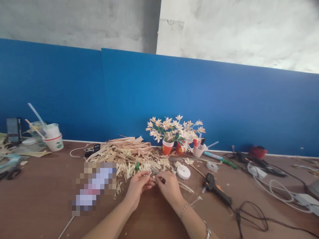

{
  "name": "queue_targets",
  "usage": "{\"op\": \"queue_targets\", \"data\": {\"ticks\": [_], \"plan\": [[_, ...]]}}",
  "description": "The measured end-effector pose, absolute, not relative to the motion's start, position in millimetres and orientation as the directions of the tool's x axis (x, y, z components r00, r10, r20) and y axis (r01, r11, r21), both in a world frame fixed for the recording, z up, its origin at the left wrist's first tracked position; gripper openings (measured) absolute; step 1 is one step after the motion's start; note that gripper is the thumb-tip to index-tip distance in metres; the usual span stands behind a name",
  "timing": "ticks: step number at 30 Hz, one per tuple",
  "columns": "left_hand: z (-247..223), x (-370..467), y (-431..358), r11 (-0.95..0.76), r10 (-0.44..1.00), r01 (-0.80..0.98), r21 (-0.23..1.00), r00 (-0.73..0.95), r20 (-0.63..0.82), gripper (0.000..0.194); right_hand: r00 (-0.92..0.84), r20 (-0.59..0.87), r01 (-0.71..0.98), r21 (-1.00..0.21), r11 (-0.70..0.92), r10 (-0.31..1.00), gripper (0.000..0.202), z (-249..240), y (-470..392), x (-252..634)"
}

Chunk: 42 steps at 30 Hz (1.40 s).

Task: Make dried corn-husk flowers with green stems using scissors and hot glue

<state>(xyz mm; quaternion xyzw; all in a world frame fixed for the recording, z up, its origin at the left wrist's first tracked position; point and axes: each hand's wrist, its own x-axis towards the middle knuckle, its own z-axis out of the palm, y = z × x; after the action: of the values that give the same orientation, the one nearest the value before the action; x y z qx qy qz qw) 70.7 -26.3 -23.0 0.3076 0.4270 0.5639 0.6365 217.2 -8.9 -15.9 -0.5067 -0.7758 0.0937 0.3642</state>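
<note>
Just in front of the pale strip pile, your left hand and right hand curl close together, any pinched piece unclear; steady both wrists, avoiding the glue gun rightward.

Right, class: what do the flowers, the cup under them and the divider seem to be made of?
Flowers: probably dried husk, matt, cream like the strips below.
Cup: likely paper, smooth red, with stacked pale rims.
Divider: perhaps painted or fabric-covered board, flat matt blue.
</note>
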Motion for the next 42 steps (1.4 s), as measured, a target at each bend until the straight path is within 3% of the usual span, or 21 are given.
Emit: {"op": "queue_targets", "data": {"ticks": [3, 5, 15, 42], "plan": [[-22.4, 70.2, -27.3, 0.192, 0.979, -0.453, 0.871, 0.032, -0.199, 0.021, -0.119, 0.472, 0.614, -0.656, 0.438, 0.874, 0.012, -13.0, -8.9, 217.8], [-22.4, 70.6, -27.9, 0.207, 0.977, -0.442, 0.873, 0.055, -0.204, 0.020, -0.099, 0.484, 0.577, -0.684, 0.447, 0.869, 0.010, -11.8, -9.7, 217.5], [-23.5, 74.2, -29.2, 0.248, 0.967, -0.399, 0.883, 0.152, -0.203, 0.034, -0.201, 0.640, 0.533, -0.564, 0.631, 0.742, 0.011, -7.6, -14.1, 215.7], [-21.1, 79.3, -34.1, 0.254, 0.963, -0.291, 0.922, 0.164, -0.213, 0.039, -0.252, 0.650, 0.576, -0.495, 0.651, 0.717, 0.010, -12.3, -13.3, 215.5]]}}
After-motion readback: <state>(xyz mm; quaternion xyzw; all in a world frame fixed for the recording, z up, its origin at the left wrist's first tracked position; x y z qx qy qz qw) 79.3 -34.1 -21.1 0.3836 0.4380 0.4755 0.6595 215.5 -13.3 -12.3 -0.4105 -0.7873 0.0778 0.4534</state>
